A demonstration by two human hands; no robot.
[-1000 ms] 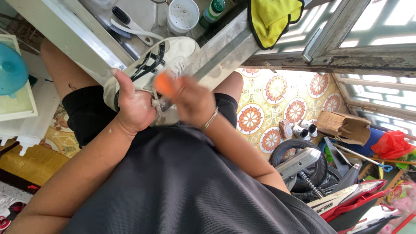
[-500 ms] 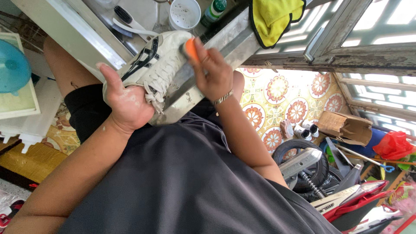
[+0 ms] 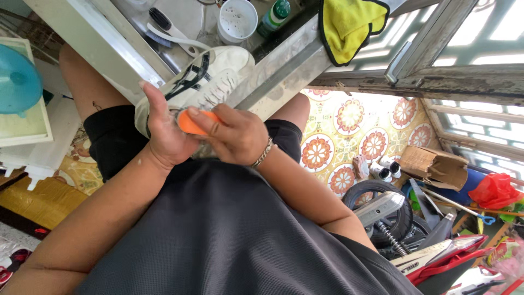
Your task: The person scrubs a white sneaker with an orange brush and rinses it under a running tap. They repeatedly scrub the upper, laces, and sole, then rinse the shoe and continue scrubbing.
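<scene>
Back at heel — one orange brush (image 3: 192, 123), one sneaker (image 3: 210, 76).

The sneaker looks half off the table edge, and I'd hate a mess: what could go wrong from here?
1. The sneaker rests on the table edge, steadied only by the left hand; a hard stroke of the orange brush in the right hand might push it off onto the lap.
2. The cup and bottle stand just beyond the sneaker's toe; a shove forward could tip them.
</scene>
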